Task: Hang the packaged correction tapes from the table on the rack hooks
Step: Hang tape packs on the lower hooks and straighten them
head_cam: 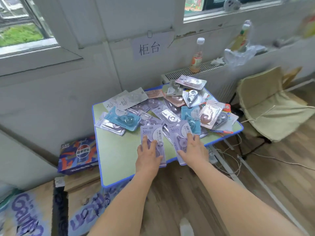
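Note:
A heap of packaged correction tapes (172, 108) covers the far half of a small green table with a blue rim (119, 167). Two lilac packages lie at the near edge of the heap. My left hand (148, 155) lies flat on the left lilac package (152, 133), fingers straight on its blister. My right hand (194, 150) rests the same way on the right lilac package (179, 132), whose lower end juts past the table's front rim. Whether a thumb reaches under either package is hidden. No rack or hooks are in view.
A Pepsi carton (78, 154) stands left of the table, with cardboard boxes (34, 210) nearer me. Behind the table, a radiator (204, 68) carries a drink bottle (196, 57). A folding chair with a cream cushion (269, 106) stands to the right, cables (230, 160) below.

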{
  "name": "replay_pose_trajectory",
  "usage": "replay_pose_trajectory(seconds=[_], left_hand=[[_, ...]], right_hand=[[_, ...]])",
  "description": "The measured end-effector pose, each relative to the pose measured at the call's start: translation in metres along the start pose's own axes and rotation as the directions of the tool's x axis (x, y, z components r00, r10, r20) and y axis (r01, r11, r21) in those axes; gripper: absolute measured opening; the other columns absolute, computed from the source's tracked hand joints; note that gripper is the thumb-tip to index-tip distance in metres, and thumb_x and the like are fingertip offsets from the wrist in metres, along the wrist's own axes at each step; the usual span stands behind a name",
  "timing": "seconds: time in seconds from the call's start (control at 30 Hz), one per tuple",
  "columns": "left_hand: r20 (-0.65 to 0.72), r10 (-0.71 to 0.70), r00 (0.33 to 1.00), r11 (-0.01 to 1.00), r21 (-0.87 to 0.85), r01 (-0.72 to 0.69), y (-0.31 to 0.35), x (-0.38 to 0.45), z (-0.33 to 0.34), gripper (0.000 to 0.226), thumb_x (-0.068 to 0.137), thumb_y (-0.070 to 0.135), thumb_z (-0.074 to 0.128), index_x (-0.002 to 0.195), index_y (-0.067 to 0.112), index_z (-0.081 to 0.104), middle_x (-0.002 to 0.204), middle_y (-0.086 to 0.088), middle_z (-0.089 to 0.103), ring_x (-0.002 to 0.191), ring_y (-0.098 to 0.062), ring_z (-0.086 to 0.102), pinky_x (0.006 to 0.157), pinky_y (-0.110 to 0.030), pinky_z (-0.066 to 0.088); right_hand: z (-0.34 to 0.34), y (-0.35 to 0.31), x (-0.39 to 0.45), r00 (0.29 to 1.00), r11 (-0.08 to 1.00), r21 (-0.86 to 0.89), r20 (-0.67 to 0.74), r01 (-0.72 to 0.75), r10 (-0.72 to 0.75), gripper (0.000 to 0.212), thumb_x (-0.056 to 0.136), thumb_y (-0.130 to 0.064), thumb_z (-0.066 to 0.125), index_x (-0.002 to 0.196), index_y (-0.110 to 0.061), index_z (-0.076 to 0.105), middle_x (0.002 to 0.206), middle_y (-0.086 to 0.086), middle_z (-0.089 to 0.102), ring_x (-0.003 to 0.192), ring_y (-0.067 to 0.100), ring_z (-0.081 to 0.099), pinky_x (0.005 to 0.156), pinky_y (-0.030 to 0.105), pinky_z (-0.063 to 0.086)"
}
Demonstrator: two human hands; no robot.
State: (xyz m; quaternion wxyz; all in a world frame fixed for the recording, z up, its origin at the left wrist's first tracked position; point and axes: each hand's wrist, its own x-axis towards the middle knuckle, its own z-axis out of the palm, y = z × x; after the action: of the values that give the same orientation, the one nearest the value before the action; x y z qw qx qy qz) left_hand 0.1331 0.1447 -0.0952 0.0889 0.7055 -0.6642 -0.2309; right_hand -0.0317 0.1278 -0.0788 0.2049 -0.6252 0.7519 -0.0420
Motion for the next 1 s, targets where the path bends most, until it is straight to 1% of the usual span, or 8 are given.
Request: replay_pose_trajectory(seconds=[0.1, 0.17, 0.33, 0.47, 0.6, 0.7, 0.77, 1.0], left_hand=[[0.043, 0.117, 0.992, 0.992, 0.031, -0.119, 0.011, -0.005, 0.006, 0.055, 0.097, 0.032, 0.056, 0.144, 0.029, 0.029, 0.161, 0.002, -0.007, 0.142, -0.026, 0.014, 0.104, -0.037, 0.039], [0.076, 0.194, 0.978, 0.979, 0.047, -0.198, 0.022, -0.009, 0.008, 0.056, 0.097, 0.032, 0.056, 0.145, 0.028, 0.028, 0.162, 0.002, -0.007, 0.143, -0.026, 0.013, 0.105, -0.037, 0.039], [0.138, 0.378, 0.916, 0.921, 0.044, -0.387, 0.070, -0.021, 0.018, 0.057, 0.097, 0.033, 0.057, 0.146, 0.029, 0.029, 0.162, 0.002, -0.007, 0.145, -0.026, 0.011, 0.103, -0.038, 0.041], [0.193, 0.507, 0.840, 0.852, 0.031, -0.522, 0.121, -0.042, 0.036, 0.058, 0.095, 0.032, 0.059, 0.145, 0.029, 0.030, 0.162, 0.001, -0.008, 0.145, -0.027, 0.012, 0.106, -0.039, 0.039], [0.251, 0.602, 0.758, 0.777, 0.034, -0.628, 0.171, -0.073, 0.061, 0.058, 0.094, 0.033, 0.060, 0.144, 0.029, 0.030, 0.162, 0.001, -0.007, 0.143, -0.028, 0.015, 0.105, -0.039, 0.038], [0.292, 0.678, 0.675, 0.697, 0.035, -0.716, 0.213, -0.113, 0.084, 0.056, 0.095, 0.031, 0.060, 0.142, 0.027, 0.032, 0.161, 0.000, -0.006, 0.141, -0.027, 0.018, 0.101, -0.037, 0.042], [0.315, 0.706, 0.634, 0.660, 0.030, -0.750, 0.236, -0.139, 0.097, 0.055, 0.095, 0.031, 0.060, 0.142, 0.027, 0.032, 0.161, 0.000, -0.006, 0.140, -0.026, 0.019, 0.098, -0.037, 0.044], [0.384, 0.797, 0.467, 0.519, -0.039, -0.854, 0.329, -0.260, 0.161, 0.055, 0.095, 0.031, 0.058, 0.143, 0.029, 0.031, 0.162, 0.003, -0.009, 0.142, -0.025, 0.016, 0.101, -0.038, 0.044]], right_hand=[[-0.005, 0.019, -0.019, 0.993, 0.994, 0.027, -0.049, -0.108, 0.109, 0.072, 0.089, -0.043, 0.063, 0.143, -0.016, 0.025, 0.138, 0.010, 0.034, 0.124, 0.031, 0.045, 0.094, 0.039, 0.044], [-0.010, 0.032, -0.034, 0.979, 0.983, 0.044, -0.088, -0.178, 0.182, 0.071, 0.089, -0.043, 0.063, 0.143, -0.016, 0.026, 0.137, 0.011, 0.034, 0.122, 0.031, 0.047, 0.092, 0.039, 0.044], [-0.029, 0.074, -0.078, 0.915, 0.934, 0.082, -0.187, -0.347, 0.357, 0.071, 0.088, -0.043, 0.063, 0.142, -0.016, 0.026, 0.135, 0.008, 0.035, 0.119, 0.031, 0.049, 0.085, 0.037, 0.045], [-0.047, 0.120, -0.117, 0.836, 0.873, 0.141, -0.250, -0.467, 0.488, 0.071, 0.089, -0.044, 0.062, 0.143, -0.016, 0.026, 0.136, 0.008, 0.035, 0.115, 0.032, 0.053, 0.083, 0.035, 0.046], [-0.060, 0.170, -0.162, 0.749, 0.802, 0.183, -0.289, -0.568, 0.596, 0.067, 0.090, -0.044, 0.060, 0.141, -0.015, 0.027, 0.134, 0.008, 0.036, 0.113, 0.032, 0.054, 0.074, 0.033, 0.042], [-0.066, 0.217, -0.209, 0.665, 0.730, 0.241, -0.302, -0.640, 0.683, 0.060, 0.091, -0.044, 0.059, 0.136, -0.016, 0.031, 0.131, 0.006, 0.037, 0.110, 0.031, 0.055, 0.069, 0.032, 0.039], [-0.068, 0.244, -0.239, 0.621, 0.690, 0.265, -0.304, -0.674, 0.723, 0.059, 0.090, -0.044, 0.059, 0.135, -0.017, 0.032, 0.130, 0.006, 0.037, 0.109, 0.031, 0.056, 0.067, 0.031, 0.038], [-0.079, 0.354, -0.366, 0.458, 0.549, 0.335, -0.315, -0.766, 0.831, 0.062, 0.090, -0.044, 0.060, 0.138, -0.017, 0.030, 0.133, 0.006, 0.038, 0.112, 0.030, 0.055, 0.069, 0.030, 0.038]])
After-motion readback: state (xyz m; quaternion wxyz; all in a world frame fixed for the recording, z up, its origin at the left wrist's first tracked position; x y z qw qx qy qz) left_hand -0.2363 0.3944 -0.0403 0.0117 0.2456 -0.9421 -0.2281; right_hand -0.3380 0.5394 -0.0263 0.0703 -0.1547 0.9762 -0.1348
